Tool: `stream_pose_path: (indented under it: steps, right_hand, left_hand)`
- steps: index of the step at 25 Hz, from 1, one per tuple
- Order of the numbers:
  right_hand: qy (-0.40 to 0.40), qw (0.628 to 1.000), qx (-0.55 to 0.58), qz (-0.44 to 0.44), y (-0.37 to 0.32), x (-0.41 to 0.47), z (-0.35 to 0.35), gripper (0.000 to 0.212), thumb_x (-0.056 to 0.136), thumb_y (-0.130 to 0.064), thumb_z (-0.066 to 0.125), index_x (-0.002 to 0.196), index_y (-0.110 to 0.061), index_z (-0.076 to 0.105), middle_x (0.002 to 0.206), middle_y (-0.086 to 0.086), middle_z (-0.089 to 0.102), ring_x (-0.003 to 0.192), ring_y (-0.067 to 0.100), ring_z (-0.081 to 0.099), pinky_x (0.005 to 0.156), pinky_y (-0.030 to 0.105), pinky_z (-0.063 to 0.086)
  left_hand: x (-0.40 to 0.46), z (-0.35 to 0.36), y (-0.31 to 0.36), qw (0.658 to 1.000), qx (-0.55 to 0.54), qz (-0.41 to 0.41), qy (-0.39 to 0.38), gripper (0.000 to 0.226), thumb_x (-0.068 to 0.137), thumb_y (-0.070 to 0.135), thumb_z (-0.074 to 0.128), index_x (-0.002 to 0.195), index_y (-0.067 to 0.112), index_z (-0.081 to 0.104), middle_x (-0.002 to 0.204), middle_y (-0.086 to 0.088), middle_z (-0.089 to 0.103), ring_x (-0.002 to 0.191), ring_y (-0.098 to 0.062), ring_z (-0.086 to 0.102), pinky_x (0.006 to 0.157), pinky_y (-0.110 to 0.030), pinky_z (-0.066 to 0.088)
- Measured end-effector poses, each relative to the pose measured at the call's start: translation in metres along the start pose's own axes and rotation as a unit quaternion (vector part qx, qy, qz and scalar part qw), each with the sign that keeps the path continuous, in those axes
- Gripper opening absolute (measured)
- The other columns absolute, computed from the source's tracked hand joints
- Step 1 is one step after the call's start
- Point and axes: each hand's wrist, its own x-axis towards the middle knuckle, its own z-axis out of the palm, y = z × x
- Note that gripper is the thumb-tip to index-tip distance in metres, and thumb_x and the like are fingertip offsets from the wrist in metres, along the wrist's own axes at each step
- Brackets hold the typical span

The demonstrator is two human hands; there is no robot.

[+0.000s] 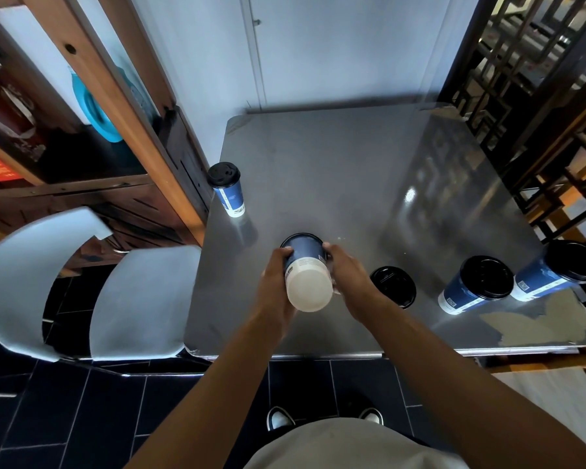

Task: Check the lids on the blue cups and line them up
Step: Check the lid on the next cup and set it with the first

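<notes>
Both hands hold one blue paper cup (306,262) over the grey table (352,184), tipped so its white base faces me. My left hand (274,282) grips its left side and my right hand (347,272) its right side. Whether this cup has a lid is hidden. A loose black lid (393,286) lies flat on the table just right of my right hand. Two lidded blue cups (476,284) (560,269) stand at the table's right front. A third lidded blue cup (226,189) stands at the table's left edge.
A white chair (82,282) sits to the left of the table. A wooden shelf unit (99,130) rises behind it. A dark lattice screen (538,96) borders the table's right side. The table's front-right surface is chipped (535,319).
</notes>
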Motion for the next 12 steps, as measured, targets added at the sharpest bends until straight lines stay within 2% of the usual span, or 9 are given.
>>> stream_pose_path:
  steps: [1, 4, 6, 9, 12]
  right_hand:
    - [-0.003, 1.0, 0.013, 0.017, 0.0023, -0.0001, -0.0003, 0.028, 0.101, -0.039, 0.048, 0.095, -0.02, 0.068, 0.092, 0.005, 0.068, 0.077, 0.022, 0.065, 0.062, 0.024, 0.049]
    - [-0.002, 0.998, 0.055, 0.036, 0.0025, -0.0029, 0.0016, 0.029, 0.1, -0.038, 0.051, 0.094, -0.015, 0.069, 0.09, 0.011, 0.071, 0.081, 0.028, 0.066, 0.074, 0.036, 0.05]
    - [-0.003, 0.998, 0.061, 0.035, 0.0016, -0.0035, 0.0019, 0.028, 0.099, -0.037, 0.052, 0.092, -0.015, 0.068, 0.092, 0.012, 0.071, 0.082, 0.029, 0.066, 0.075, 0.037, 0.05]
    - [-0.002, 0.998, 0.059, 0.034, 0.0003, -0.0015, -0.0002, 0.028, 0.1, -0.038, 0.051, 0.091, -0.017, 0.068, 0.091, 0.012, 0.071, 0.082, 0.029, 0.066, 0.074, 0.037, 0.049]
    - [0.002, 0.999, 0.042, 0.033, -0.0009, -0.0027, -0.0002, 0.026, 0.1, -0.037, 0.052, 0.093, -0.018, 0.069, 0.09, 0.008, 0.071, 0.081, 0.026, 0.066, 0.074, 0.035, 0.05]
  left_hand:
    - [0.0006, 0.001, -0.0014, 1.0, -0.005, 0.003, 0.006, 0.064, 0.088, 0.039, 0.06, 0.132, -0.007, 0.059, 0.087, -0.017, 0.068, 0.055, -0.021, 0.069, 0.048, -0.026, 0.054]
    - [-0.0005, 0.0067, -0.0015, 1.0, -0.002, 0.009, 0.016, 0.09, 0.064, 0.048, 0.066, 0.137, -0.003, 0.056, 0.1, -0.022, 0.066, 0.057, -0.021, 0.071, 0.047, -0.026, 0.054]
    - [-0.0008, 0.008, -0.001, 1.0, 0.004, 0.008, 0.016, 0.102, 0.051, 0.057, 0.067, 0.137, 0.001, 0.058, 0.101, -0.02, 0.068, 0.062, -0.023, 0.072, 0.05, -0.028, 0.056]
    - [0.006, 0.0044, -0.0045, 1.0, 0.009, -0.012, 0.013, 0.104, 0.049, 0.063, 0.066, 0.137, 0.006, 0.059, 0.096, -0.016, 0.072, 0.07, -0.027, 0.073, 0.053, -0.032, 0.056]
    - [0.0061, 0.0008, -0.0017, 0.997, 0.072, 0.008, 0.037, 0.101, 0.054, 0.065, 0.064, 0.14, 0.014, 0.052, 0.121, -0.024, 0.067, 0.093, -0.042, 0.071, 0.049, -0.038, 0.055]
